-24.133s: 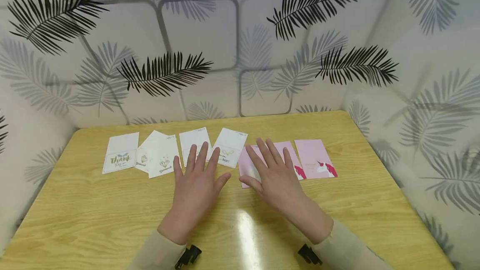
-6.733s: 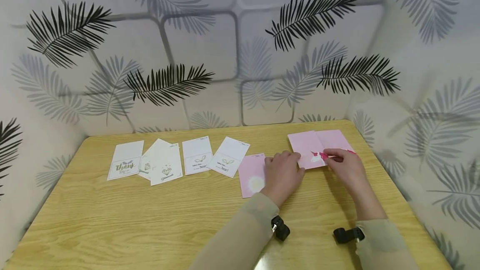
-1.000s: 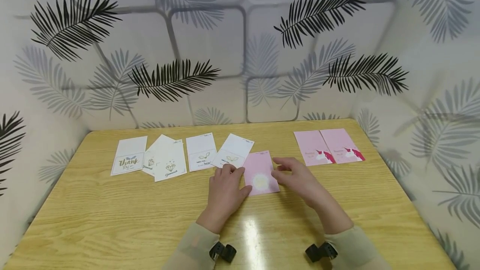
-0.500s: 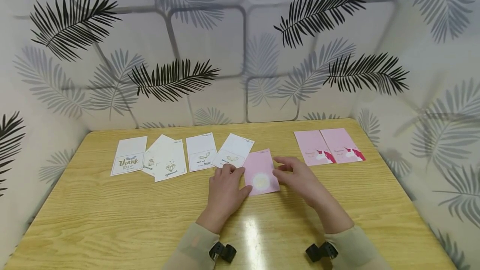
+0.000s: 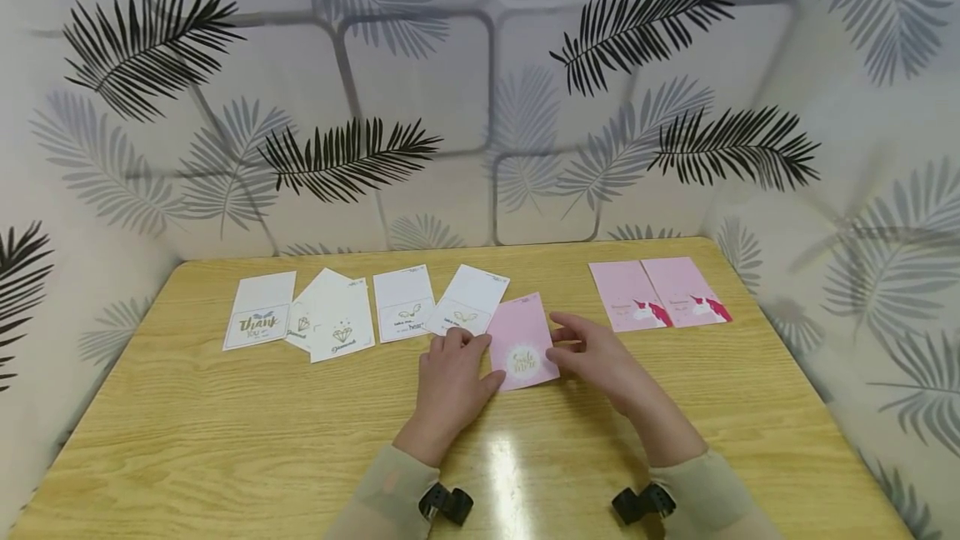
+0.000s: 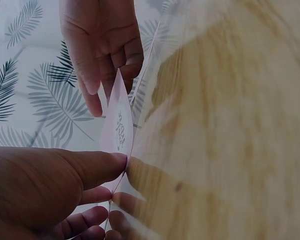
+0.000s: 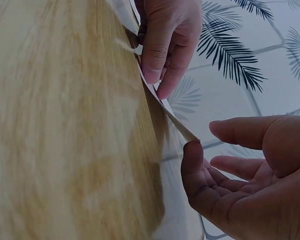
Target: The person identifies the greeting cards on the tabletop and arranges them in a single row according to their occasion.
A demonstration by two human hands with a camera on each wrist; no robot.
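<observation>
Up goes the right edge of my pink card [image 5: 517,325], higher than a moment ago; my left hand [image 5: 446,375] presses its left side to the table [image 5: 300,440], my right hand [image 5: 597,362] touches the raised side, neither visibly clenched around it. I'd best lift slowly and evenly, so it won't crease. Slightly bowed, it bears gold "Smile More" lettering on a pale disc [image 5: 522,364], with a white card [image 5: 470,294] just beyond.

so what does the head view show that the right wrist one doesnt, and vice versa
In the head view only: two unicorn cards, the Thank You card and the gold lettering on the pink card. In the right wrist view only: that card edge-on, its lifted corner at the fingers of the right hand. In both: pink card, table, right hand and left hand.
</observation>
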